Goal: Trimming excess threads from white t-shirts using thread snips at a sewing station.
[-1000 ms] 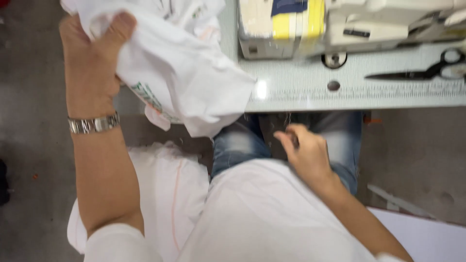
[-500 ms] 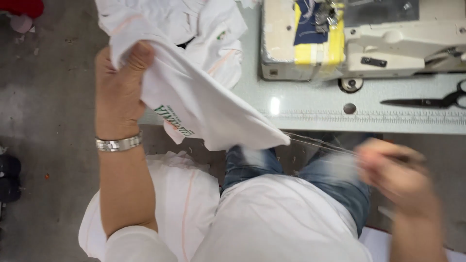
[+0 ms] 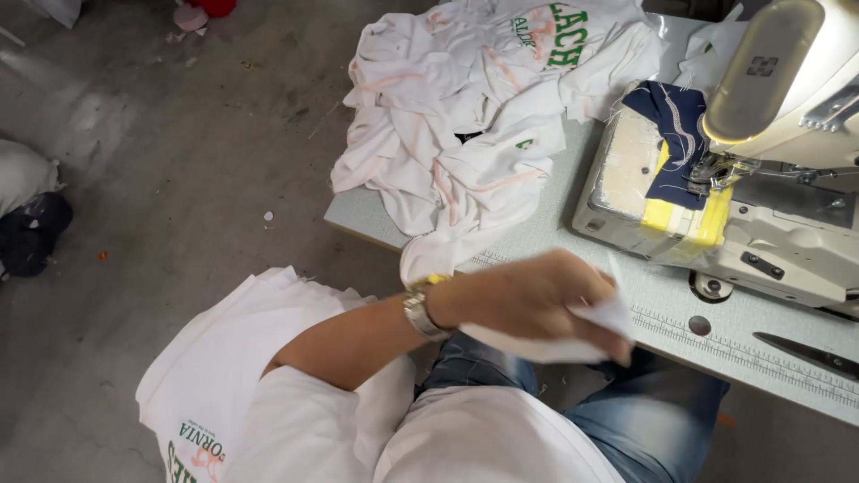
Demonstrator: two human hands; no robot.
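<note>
**One hand on a white cloth piece at the table's front edge**

Nearest to the camera, the person sat in a white shirt and blue jeans [image 3: 653, 420], with one white printed garment [image 3: 224, 385] hanging at the person's left side toward the grey floor. Only one hand was in view. The left hand [image 3: 537, 300], with one metal watch [image 3: 419, 304] on the wrist, reached across the body and was closed on one small white cloth piece [image 3: 573, 335], just in front of the table's front edge. The picture was blurred there, so the exact grip of the fingers could not be told. The right hand was not visible.

On the grey table [image 3: 787, 358], a printed ruler strip [image 3: 716, 344] ran along the front edge. One pair of scissors [image 3: 805, 355] lay near the right end of this edge. Behind it stood one sewing machine [image 3: 761, 170], cream in colour, with one yellow patch and one dark blue cloth scrap [image 3: 671, 134] on its left part. At the table's far left corner lay one heap of white shirts [image 3: 474, 125] with green print, partly hanging over the edge.
</note>
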